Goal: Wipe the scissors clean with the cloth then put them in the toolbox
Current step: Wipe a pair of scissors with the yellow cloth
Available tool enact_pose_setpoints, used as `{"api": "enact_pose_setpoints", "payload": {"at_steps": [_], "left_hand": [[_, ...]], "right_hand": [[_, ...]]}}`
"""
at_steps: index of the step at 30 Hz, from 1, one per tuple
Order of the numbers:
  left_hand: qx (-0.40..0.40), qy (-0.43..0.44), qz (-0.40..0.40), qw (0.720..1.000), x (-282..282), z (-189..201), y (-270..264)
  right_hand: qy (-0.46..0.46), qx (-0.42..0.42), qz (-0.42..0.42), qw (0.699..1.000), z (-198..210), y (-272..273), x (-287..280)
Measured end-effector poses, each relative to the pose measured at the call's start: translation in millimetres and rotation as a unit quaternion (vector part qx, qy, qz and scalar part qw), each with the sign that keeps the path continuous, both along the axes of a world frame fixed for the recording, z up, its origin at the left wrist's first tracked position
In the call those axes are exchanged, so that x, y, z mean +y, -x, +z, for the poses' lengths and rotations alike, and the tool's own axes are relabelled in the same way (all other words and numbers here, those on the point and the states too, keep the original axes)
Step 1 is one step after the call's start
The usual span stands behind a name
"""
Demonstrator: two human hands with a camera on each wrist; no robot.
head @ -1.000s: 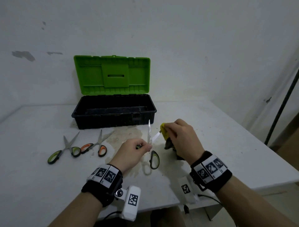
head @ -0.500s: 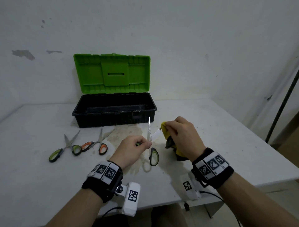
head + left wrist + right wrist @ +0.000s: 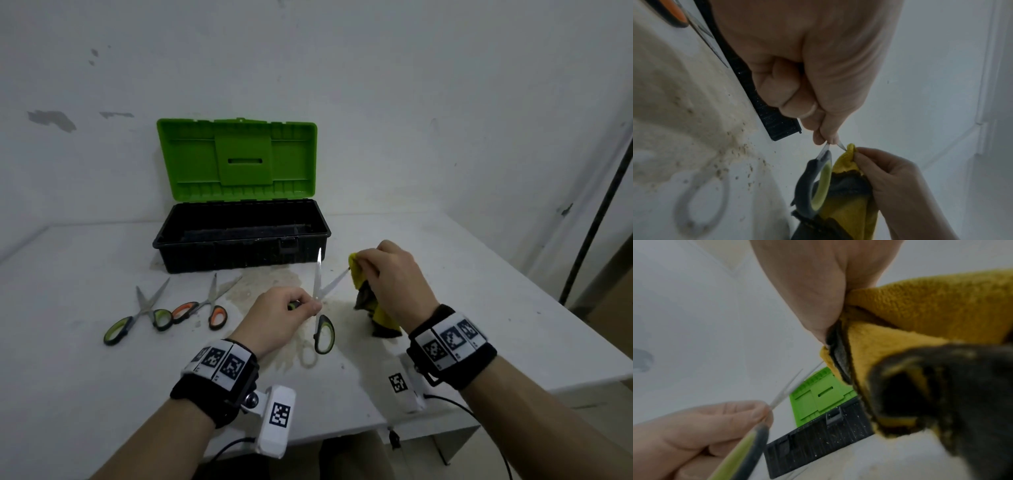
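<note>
My left hand [image 3: 287, 310] grips the green-handled scissors [image 3: 322, 308] near the pivot, blades spread and pointing up. One handle loop [image 3: 818, 186] hangs below my fist. My right hand [image 3: 387, 274] pinches a yellow and dark grey cloth [image 3: 368, 301] around the tip of the right blade. The cloth [image 3: 920, 337] fills much of the right wrist view. The toolbox [image 3: 239, 240] stands behind, black tub open, green lid [image 3: 236, 161] upright.
Two more pairs of scissors lie on the white table [image 3: 68, 359] to the left: a green-handled pair [image 3: 140, 315] and an orange-handled pair [image 3: 209, 301]. A brownish stain [image 3: 267, 284] spreads in front of the toolbox. The table's right edge [image 3: 548, 349] is close to my right arm.
The cloth has slid outward along the right blade toward its tip, baring more metal. The blades have spread a little wider. My left hand holds its place.
</note>
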State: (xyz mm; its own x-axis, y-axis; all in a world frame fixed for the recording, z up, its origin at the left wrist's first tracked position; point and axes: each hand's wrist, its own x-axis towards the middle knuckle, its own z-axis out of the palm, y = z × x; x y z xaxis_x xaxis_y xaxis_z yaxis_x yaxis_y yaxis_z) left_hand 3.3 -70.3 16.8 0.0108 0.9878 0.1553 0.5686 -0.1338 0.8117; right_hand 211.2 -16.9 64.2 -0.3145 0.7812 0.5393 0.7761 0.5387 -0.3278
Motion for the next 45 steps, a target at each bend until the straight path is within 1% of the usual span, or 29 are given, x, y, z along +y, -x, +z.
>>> {"api": "enact_pose_setpoints", "payload": {"at_steps": [2,5,7,9,11,14,15,17,19,21,22,24,29,32,34,36,37,41,45], "left_hand": [[0.012,-0.006,0.003,1.0,1,0,-1],[0.055,-0.024,0.002,0.998,2,2,-3],[0.078,-0.033,-0.003,0.996,2,3,-3],[0.083,-0.032,-0.005,0.996,0,3,-2],[0.082,-0.027,-0.004,0.996,-2,2,-1],[0.042,-0.006,-0.004,0.999,-2,0,3],[0.026,0.003,-0.004,1.0,-1,0,3],[0.002,0.017,-0.005,1.0,0,-1,3],[-0.008,0.025,-0.011,1.0,2,-1,0],[-0.017,0.031,-0.022,0.999,2,-1,-3],[-0.022,0.034,-0.027,0.999,2,-1,-4],[-0.013,0.037,-0.028,0.999,2,-1,-2],[0.006,0.038,-0.02,0.999,-2,-3,3],[-0.037,0.076,-0.01,0.996,-1,-3,1],[-0.077,0.115,-0.009,0.99,-1,-2,0],[-0.094,0.138,-0.015,0.986,0,0,-1],[-0.108,0.143,-0.014,0.984,0,0,-1],[-0.217,0.136,-0.006,0.967,-1,2,-2],[-0.266,0.124,0.001,0.956,-1,3,-1]], "right_hand": [[-0.014,-0.021,0.027,0.999,3,6,-11],[0.007,-0.105,0.087,0.991,-3,21,-31],[0.023,-0.139,0.088,0.986,-8,24,-32],[0.033,-0.137,0.066,0.988,-7,22,-26],[0.038,-0.127,0.028,0.991,-5,16,-15],[0.028,-0.109,-0.039,0.993,-3,2,-1],[0.017,-0.098,-0.042,0.994,-4,0,-1],[-0.005,-0.086,-0.01,0.996,-5,2,-11],[-0.005,-0.095,0.043,0.995,-8,9,-26],[0.006,-0.119,0.072,0.99,-13,17,-36],[0.018,-0.127,0.071,0.989,-16,19,-37],[0.037,-0.118,0.056,0.991,-20,18,-32],[0.029,-0.079,-0.03,0.996,-22,2,-8],[0.025,-0.067,-0.034,0.997,-18,1,-7],[0.012,-0.054,-0.022,0.998,-17,3,-11],[0.008,-0.055,-0.001,0.998,-17,6,-16],[0.015,-0.06,0.01,0.998,-17,8,-18],[0.039,-0.083,0.027,0.995,-23,13,-19],[0.04,-0.073,0.024,0.996,-23,13,-20]]}}
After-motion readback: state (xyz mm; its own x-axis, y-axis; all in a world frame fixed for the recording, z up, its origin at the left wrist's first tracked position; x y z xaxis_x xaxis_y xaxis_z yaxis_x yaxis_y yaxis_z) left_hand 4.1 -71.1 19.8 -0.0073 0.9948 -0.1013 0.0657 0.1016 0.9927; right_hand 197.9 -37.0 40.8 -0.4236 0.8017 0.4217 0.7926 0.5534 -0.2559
